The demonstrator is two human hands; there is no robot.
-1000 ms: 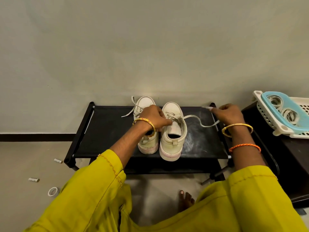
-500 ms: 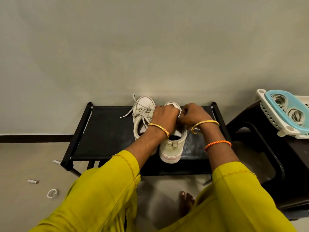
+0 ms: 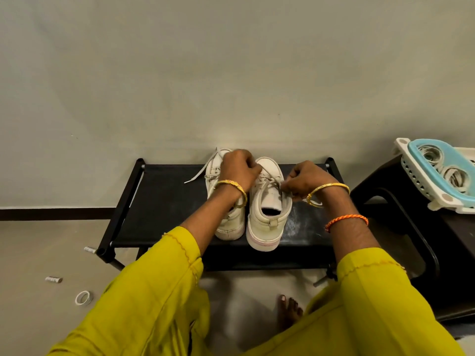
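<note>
Two off-white sneakers stand side by side, toes to the wall, on a black shoe rack (image 3: 164, 201). My left hand (image 3: 239, 169) lies over the left sneaker (image 3: 231, 222) and its fingers pinch the lace at the front of the right sneaker (image 3: 267, 214). My right hand (image 3: 305, 179) pinches the other end of that lace (image 3: 270, 182) at the shoe's right side. The left sneaker's lace (image 3: 203, 169) trails loose to the left.
A dark stool (image 3: 411, 227) at the right carries a white basket (image 3: 421, 181) with a blue lid and rolls inside. A tape ring (image 3: 83, 298) and two small cylinders (image 3: 54, 279) lie on the floor at left. My bare foot (image 3: 289, 310) is below the rack.
A second ago my right hand held the lace stretched far out to the right. It came in to the shoe, then both hands drew slightly apart over the right sneaker's laces.
</note>
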